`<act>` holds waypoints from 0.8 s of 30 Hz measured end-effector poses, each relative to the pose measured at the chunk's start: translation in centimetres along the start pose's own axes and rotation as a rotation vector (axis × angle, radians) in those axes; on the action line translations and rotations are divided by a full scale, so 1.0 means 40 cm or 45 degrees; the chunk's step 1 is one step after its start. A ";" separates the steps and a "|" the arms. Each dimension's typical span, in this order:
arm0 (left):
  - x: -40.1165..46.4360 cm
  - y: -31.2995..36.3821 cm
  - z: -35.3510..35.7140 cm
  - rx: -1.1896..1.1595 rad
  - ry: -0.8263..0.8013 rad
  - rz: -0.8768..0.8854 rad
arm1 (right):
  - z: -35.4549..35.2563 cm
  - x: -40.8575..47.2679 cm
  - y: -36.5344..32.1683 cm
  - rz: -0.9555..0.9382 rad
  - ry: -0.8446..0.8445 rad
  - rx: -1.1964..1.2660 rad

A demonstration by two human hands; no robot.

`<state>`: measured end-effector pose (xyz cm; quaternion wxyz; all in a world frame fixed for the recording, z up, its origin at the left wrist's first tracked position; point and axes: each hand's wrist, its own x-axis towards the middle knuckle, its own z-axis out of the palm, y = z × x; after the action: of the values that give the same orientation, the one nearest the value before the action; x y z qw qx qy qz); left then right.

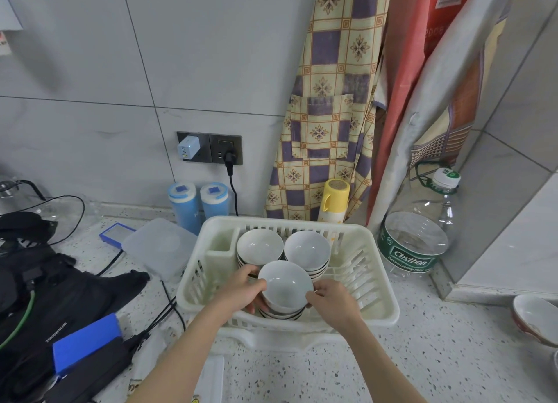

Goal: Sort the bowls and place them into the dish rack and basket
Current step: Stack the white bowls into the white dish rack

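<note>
A white plastic dish rack [374, 284] stands on the speckled counter. Inside it are three stacks of white bowls with dark rim stripes: one at the back left [259, 247], one at the back right [306, 250], and a front stack [285, 288]. My left hand [241, 291] grips the front stack's left side. On its right side is my right hand [332, 301]. Both hold that stack low in the rack's front part. A red-rimmed bowl [533, 318] sits on the counter at the far right edge.
A large clear water bottle [419, 236] stands right of the rack; a yellow flask [334, 201] and two blue containers [196, 203] behind it. A clear lidded box [160, 245], black bag [45, 281], cables and a blue case [86, 342] crowd the left. Aprons hang on the wall.
</note>
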<state>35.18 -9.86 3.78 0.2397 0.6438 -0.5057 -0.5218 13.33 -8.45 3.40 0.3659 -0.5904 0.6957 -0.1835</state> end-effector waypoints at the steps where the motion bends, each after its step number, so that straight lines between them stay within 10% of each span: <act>1: 0.005 -0.002 0.001 0.024 0.005 -0.005 | 0.000 -0.001 0.000 0.000 0.002 -0.007; 24: 0.012 -0.011 0.018 0.281 0.141 -0.055 | 0.010 0.000 -0.006 -0.010 0.026 -0.133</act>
<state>34.67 -10.00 2.97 0.1837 0.7049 -0.5321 -0.4316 13.77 -8.42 3.29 0.3266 -0.6094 0.7058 -0.1544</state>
